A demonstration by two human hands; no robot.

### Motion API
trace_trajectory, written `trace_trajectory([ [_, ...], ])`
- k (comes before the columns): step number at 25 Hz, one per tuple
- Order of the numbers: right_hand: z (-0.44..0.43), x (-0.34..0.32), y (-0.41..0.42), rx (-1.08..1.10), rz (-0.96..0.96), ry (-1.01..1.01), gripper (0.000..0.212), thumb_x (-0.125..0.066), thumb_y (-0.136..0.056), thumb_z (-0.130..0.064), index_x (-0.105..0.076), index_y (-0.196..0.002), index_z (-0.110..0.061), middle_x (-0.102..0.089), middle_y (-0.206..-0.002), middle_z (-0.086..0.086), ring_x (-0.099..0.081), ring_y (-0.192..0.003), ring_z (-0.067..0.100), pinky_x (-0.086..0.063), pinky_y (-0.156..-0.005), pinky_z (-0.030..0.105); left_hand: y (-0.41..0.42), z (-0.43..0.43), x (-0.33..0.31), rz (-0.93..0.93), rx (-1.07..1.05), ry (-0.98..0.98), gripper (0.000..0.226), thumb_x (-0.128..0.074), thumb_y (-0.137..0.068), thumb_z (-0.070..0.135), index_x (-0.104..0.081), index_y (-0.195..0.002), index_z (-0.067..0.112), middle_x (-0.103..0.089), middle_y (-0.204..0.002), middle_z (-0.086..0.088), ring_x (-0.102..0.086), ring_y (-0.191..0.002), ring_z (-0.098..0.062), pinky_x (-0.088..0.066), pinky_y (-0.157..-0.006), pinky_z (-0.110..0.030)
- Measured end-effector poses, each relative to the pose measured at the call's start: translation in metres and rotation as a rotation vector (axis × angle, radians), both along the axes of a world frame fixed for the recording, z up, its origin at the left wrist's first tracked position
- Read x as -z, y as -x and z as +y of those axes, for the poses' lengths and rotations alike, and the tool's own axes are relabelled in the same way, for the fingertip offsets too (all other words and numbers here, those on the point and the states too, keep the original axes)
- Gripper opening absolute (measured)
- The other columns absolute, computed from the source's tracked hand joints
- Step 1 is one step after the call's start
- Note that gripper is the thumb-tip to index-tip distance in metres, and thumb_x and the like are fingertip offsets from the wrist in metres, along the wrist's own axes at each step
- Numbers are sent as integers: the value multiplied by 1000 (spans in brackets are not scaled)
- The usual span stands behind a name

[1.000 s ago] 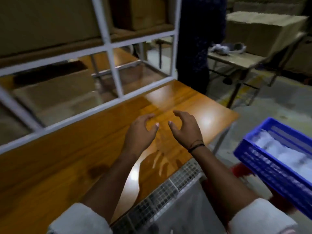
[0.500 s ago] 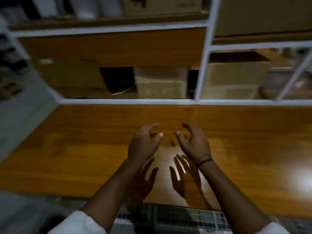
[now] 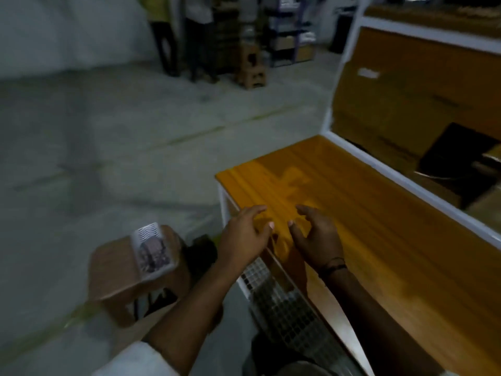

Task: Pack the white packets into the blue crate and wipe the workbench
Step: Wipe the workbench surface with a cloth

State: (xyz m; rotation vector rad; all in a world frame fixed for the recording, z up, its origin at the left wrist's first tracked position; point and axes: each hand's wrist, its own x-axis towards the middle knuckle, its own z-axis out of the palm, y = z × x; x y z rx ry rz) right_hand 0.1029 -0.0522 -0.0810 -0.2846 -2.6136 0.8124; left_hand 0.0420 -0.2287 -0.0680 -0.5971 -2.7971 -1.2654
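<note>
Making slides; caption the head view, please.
Left hand and right hand hover empty over the orange workbench.

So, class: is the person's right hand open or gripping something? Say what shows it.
Open. The right hand is loosely curled over the orange workbench, with nothing held in its fingers.

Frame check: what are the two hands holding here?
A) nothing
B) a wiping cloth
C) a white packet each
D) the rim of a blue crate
A: the left hand and right hand hover at the corner of the workbench with fingers loosely curled and nothing in either.
</note>
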Motion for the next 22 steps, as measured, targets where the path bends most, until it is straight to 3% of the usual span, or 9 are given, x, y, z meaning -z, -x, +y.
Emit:
trace_trajectory([
  [7,-98,27,122,-295,-99,56,52,-55,-93,-45,-58,-136,-16,-61,-134,8,-56,-121,31,-49,-99,48,61,-108,32,-91,-330,56,48,-63,-87,48,-59,-132,31,-62,-131,4,-65,-106,-18,-54,-91,-37],
  [10,-135,43,170,-401,-131,36,51,-58,-90,-43,-60,-133,-15,-63,-131,9,-57,-121,29,-48,-103,42,88,-147,50,-164,-447,58,45,-64,-87,45,-61,-130,31,-69,-115,1,-66,-102,-18,-53,-88,-30],
  [12,-158,51,199,-474,-156,12,53,-56,-88,-44,-61,-132,-16,-65,-128,8,-59,-119,29,-48,-103,40,106,-170,61,-203,-531,91,44,-66,-87,41,-63,-129,29,-69,-118,3,-66,-105,-16,-50,-89,-24],
  [15,-189,70,242,-583,-243,-31,53,-55,-88,-43,-60,-133,-16,-63,-130,9,-57,-120,32,-47,-103,41,126,-204,85,-317,-606,196,44,-66,-86,37,-63,-129,29,-68,-123,0,-65,-109,-19,-49,-90,-25],
  [19,-235,112,293,-752,-336,-170,58,-40,-81,-43,-63,-127,-16,-68,-118,12,-65,-103,37,-53,-92,42,135,-245,127,-484,-656,452,50,-54,-84,44,-60,-130,28,-67,-122,-2,-64,-111,-25,-53,-94,-35],
  [22,-269,155,315,-914,-486,-293,59,-35,-79,-38,-59,-129,-16,-61,-132,14,-61,-112,38,-52,-94,40,142,-270,156,-551,-668,562,56,-51,-83,48,-56,-136,30,-64,-129,0,-59,-118,-28,-50,-98,-37],
])
